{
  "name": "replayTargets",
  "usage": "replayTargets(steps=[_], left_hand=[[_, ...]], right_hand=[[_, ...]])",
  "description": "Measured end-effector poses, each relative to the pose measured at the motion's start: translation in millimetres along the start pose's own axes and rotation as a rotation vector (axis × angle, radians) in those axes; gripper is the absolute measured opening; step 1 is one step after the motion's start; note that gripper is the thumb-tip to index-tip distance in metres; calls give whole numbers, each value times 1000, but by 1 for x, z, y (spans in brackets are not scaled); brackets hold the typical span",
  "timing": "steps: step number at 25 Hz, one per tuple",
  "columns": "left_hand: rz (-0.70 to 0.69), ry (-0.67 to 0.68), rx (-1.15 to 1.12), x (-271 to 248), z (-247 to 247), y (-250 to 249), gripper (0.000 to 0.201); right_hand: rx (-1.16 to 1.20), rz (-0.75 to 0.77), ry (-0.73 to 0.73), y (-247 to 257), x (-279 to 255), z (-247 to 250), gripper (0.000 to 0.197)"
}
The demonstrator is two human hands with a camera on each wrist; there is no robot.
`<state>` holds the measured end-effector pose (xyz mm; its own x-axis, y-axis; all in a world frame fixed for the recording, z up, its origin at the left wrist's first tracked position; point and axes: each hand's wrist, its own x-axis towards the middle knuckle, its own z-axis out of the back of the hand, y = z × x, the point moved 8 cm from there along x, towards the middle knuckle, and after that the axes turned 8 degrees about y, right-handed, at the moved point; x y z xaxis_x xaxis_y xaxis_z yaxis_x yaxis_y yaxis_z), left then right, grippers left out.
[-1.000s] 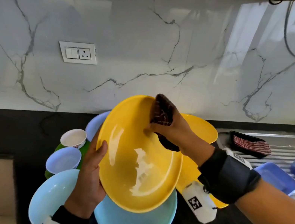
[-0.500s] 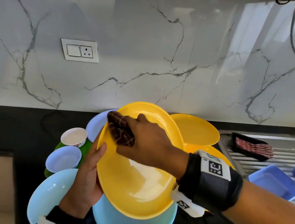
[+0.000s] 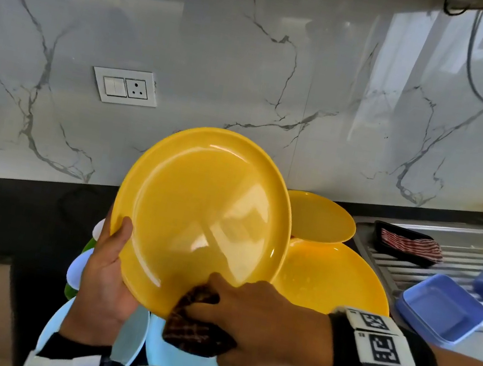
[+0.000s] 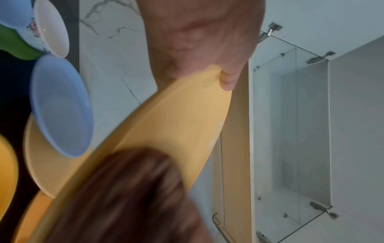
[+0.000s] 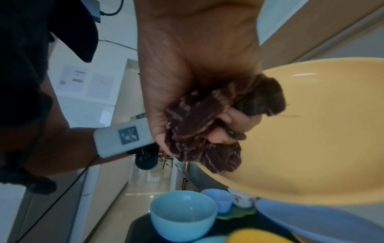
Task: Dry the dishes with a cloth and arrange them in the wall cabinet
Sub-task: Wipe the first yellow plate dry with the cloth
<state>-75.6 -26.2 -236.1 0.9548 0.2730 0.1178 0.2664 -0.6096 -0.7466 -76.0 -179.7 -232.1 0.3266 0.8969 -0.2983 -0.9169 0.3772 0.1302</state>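
Left grip [image 3: 102,281] clamps the tilted yellow plate [image 3: 200,224] by its rim; right grip [image 3: 257,324] bunches the brown cloth [image 3: 195,326] against its lower edge, above the counter [image 3: 2,211].

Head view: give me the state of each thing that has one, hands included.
Held plate: lifted, tilted, glossy.
Cloth: bunched against the held plate's lower rim.
Left hand: grips the held plate's left edge.
Right hand: grips the cloth.
Large yellow plate: flat on the counter, droplets on it.
Blue container: open, on the drainboard.
Black tray: holds a striped cloth.
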Motion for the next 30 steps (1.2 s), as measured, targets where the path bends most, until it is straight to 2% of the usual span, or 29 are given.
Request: replayTargets(steps=[4, 7, 9, 11, 12, 14, 17, 18, 20, 22, 23, 26, 28, 30], left_hand=[[-90, 85, 53, -2, -12, -7, 44], [-84, 130, 66, -3, -18, -4, 49], [-58, 124, 86, -2, -16, 0, 59], [-34, 133, 97, -1, -17, 1, 93], [-26, 136, 96, 0, -18, 1, 103], [-5, 151, 98, -3, -23, 4, 101], [60, 120, 36, -8, -22, 17, 59], [84, 121, 26, -9, -22, 23, 63], [111, 101, -8, -11, -17, 30, 90], [166, 37, -99, -10, -9, 31, 110], [184, 37, -112, -9, -6, 32, 116], [216, 79, -58, -10, -2, 37, 113], [243, 130, -49, -15, -12, 41, 108], [240, 173, -63, -18, -23, 45, 101]], right_hand=[[-155, -210, 95, -57, -12, -21, 41], [-293, -461, 51, -110, -11, -7, 37], [-341, -571, -80, -131, -8, 16, 40], [-347, -564, -354, -131, -5, 47, 40], [-327, -523, -489, -125, -5, 59, 41], [-279, -375, -745, -108, -7, 77, 42], [-249, -169, -1000, -69, -8, 98, 35], [-241, -68, -1032, -52, -5, 101, 33], [-226, 206, -1003, -14, 5, 92, 25], [-296, 460, -889, 18, 10, 60, 18], [-348, 541, -818, 26, 9, 42, 18], [-507, 700, -657, 28, -2, 5, 22], [-602, 778, -646, 25, -7, 6, 23], [-661, 810, -698, 24, -8, 26, 23]])
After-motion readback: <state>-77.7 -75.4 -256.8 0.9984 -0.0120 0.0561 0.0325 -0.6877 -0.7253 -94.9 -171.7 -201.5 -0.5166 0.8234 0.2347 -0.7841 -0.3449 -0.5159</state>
